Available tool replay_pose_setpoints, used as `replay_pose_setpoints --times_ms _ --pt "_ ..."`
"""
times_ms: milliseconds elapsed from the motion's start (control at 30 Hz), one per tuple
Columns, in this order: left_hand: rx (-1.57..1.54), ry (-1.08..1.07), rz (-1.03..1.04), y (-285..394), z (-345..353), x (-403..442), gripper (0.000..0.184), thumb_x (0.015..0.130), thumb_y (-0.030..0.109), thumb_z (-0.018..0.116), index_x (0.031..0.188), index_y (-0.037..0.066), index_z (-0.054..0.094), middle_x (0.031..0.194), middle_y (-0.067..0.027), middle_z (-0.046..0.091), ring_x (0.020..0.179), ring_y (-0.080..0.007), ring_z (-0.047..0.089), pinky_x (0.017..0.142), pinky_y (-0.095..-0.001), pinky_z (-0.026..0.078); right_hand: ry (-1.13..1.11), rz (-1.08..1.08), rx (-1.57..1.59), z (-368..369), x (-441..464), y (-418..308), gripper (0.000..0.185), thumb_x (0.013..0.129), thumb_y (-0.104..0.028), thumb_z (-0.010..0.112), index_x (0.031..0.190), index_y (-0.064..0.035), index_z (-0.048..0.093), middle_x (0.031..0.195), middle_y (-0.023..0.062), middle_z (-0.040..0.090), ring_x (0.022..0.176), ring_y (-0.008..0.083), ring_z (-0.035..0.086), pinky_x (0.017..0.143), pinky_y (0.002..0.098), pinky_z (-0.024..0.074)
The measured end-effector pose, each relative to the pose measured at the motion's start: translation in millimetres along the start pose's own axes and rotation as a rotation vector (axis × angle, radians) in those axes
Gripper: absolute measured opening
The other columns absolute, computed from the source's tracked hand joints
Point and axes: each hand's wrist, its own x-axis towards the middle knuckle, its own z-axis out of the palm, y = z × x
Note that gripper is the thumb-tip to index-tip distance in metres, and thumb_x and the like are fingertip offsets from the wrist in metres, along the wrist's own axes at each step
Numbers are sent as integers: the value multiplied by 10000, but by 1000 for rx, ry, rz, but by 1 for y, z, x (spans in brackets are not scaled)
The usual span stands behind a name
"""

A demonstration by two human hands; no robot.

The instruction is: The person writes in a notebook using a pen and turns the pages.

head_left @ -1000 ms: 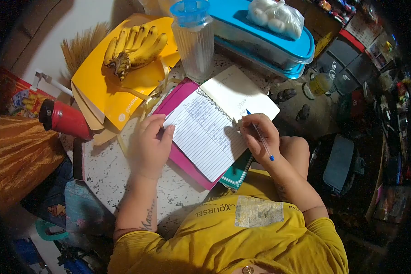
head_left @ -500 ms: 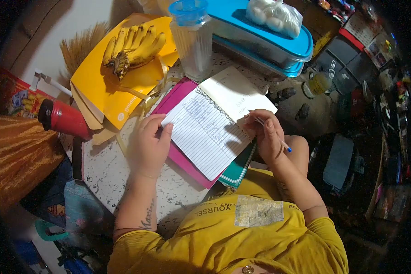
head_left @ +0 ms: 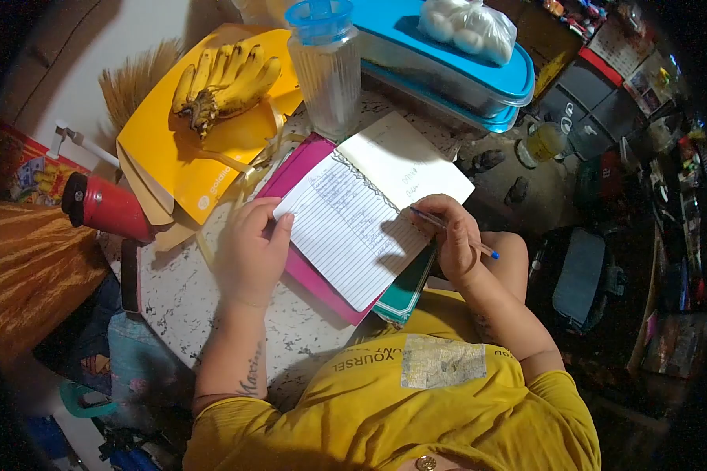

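An open spiral notebook (head_left: 346, 243) lies tilted on the table, its lined page partly filled with handwriting. My left hand (head_left: 255, 247) grips the notebook's left edge, thumb on top of the page and the other fingers mostly hidden. Over the right part of the notebook, near the spiral, my right hand (head_left: 456, 239) holds a clear pen (head_left: 485, 250) with a blue end. The pen's other end points at the page; I cannot tell whether it touches. A magenta folder (head_left: 322, 284) and a green book (head_left: 404, 292) lie under the notebook.
Bananas (head_left: 226, 86) rest on a yellow paper bag (head_left: 161, 149) at the back left. Beside it stand a red tumbler (head_left: 116, 208) and a clear pitcher (head_left: 324, 86) with a blue lid. A blue-lidded container (head_left: 448, 74) carries a bag of eggs (head_left: 467, 31). A phone (head_left: 131, 275) is at the left edge.
My right hand has shifted slightly and turned the pen, so its writing end now reaches further left toward the page. The left hand keeps its hold. The whole view has moved a little.
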Motion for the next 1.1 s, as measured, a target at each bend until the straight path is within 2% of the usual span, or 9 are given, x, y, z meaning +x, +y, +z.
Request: replay_pose_setpoints --times_ms 133,333,533,600,633,700,933,1000,1100 --pt "-3 -7 1 1 0 0 221 906 175 735 1077 35 728 1142 -81 733 1014 -283 672 857 -371 555 1 2 31 1 0 -2 736 1028 -657 469 1218 41 603 1160 127 645 1113 199 652 969 323 515" --pt "-6 -18 -16 0 0 0 234 905 172 736 1092 31 730 1151 -92 729 1030 -280 667 869 -370 554 0 -2 27 4 2 -7 618 1055 -555 513 1194 39 620 1125 113 655 1061 180 648 905 300 515" --pt "8 -15 -7 0 0 0 231 905 166 734 1092 31 729 1154 -92 728 1037 -280 668 878 -366 554 11 1 -128 5 3 -12 489 1073 -438 533 1158 31 643 1104 108 659 1018 167 638 876 281 492" --pt "-1 -22 -15 3 -2 0 228 903 161 736 1088 29 728 1150 -90 728 1030 -278 669 878 -367 554 26 -27 -185 4 4 -8 402 1070 -352 560 1145 32 648 1084 99 656 966 146 618 862 267 476" --pt "-10 -28 -23 4 -2 0 225 900 156 737 1085 28 727 1146 -89 728 1024 -276 670 877 -367 555 28 -27 -185 3 4 -8 402 1070 -352 560 1145 32 648 1084 99 656 966 146 618 862 267 476" --pt "-16 -21 -19 3 -1 0 223 896 151 739 1082 27 726 1141 -87 727 1016 -273 671 876 -367 555 43 -10 -193 2 3 -8 202 1001 -174 634 1104 -7 680 1049 95 682 1004 189 648 907 335 518" --pt "-33 6 11 -4 4 0 219 885 142 747 1069 25 726 1126 -84 729 993 -270 675 860 -366 559 13 -34 -113 6 5 -12 188 969 -107 680 1118 7 675 1049 92 674 1004 193 652 907 337 518" --pt "-36 12 21 -7 5 -1 215 883 141 748 1064 26 727 1128 -83 730 997 -272 676 861 -365 560 -22 -98 -240 6 7 -15 178 963 -90 642 1090 36 647 1066 106 639 988 165 591 892 289 460" --pt "-26 10 21 -3 3 0 209 881 143 750 1056 29 730 1134 -81 732 1006 -275 678 865 -366 561 -17 -100 -261 4 7 -13 163 970 -100 669 1089 10 682 1056 102 668 1013 205 654 913 340 517"
